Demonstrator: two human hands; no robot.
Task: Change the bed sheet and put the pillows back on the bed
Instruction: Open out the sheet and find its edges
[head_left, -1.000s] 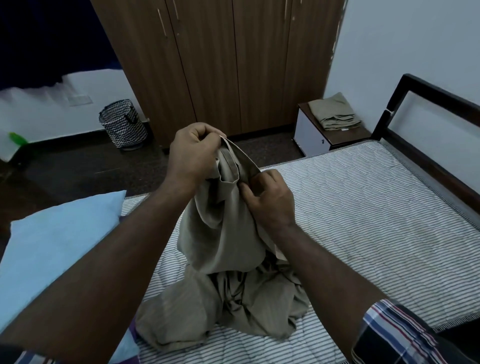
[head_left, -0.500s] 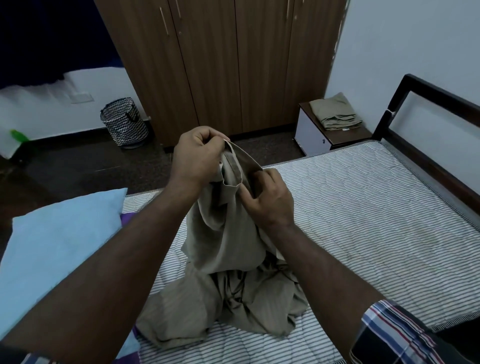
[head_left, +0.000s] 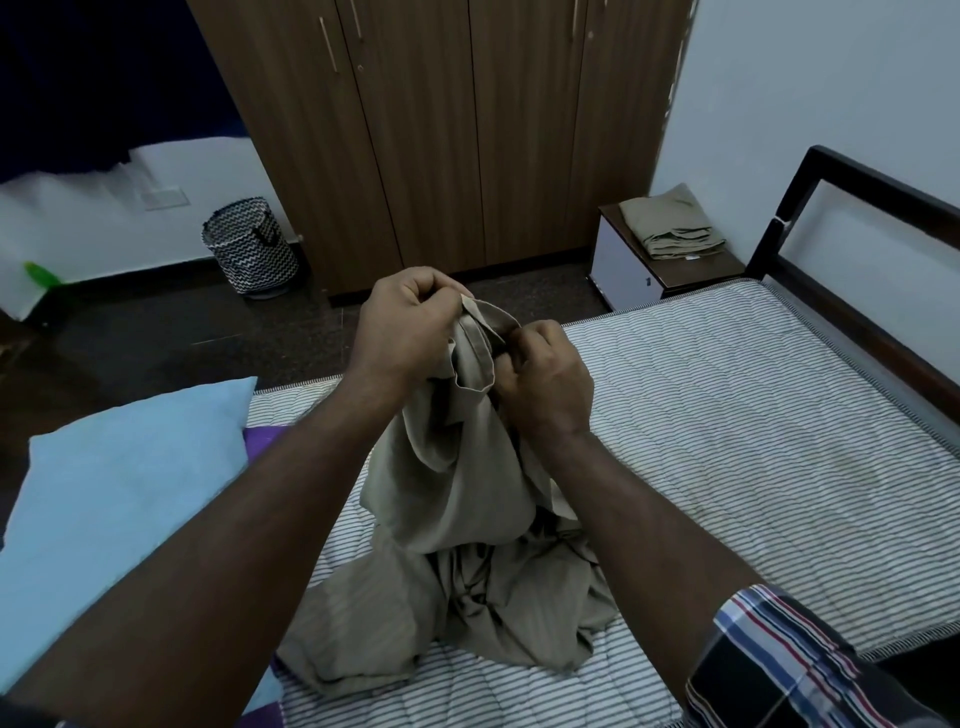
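Note:
A beige bed sheet (head_left: 457, 519) hangs bunched from both my hands, its lower part piled on the bare striped mattress (head_left: 753, 467). My left hand (head_left: 410, 319) grips the sheet's hem at the top. My right hand (head_left: 545, 379) pinches the same hem just to the right, fingers curled into the cloth. A light blue pillow (head_left: 124, 499) lies at the mattress's left end, over something purple (head_left: 260, 441).
A bedside table (head_left: 628, 265) with folded beige cloth (head_left: 670, 223) stands beyond the bed's far corner. The dark bed frame (head_left: 857, 291) runs along the right. A wooden wardrobe (head_left: 441, 130) fills the back, and a zigzag-patterned basket (head_left: 249, 249) sits on the dark floor.
My right hand has slid up the hem closer to my left hand, and its fingers have curled tighter into the cloth. The sheet pile stays where it was.

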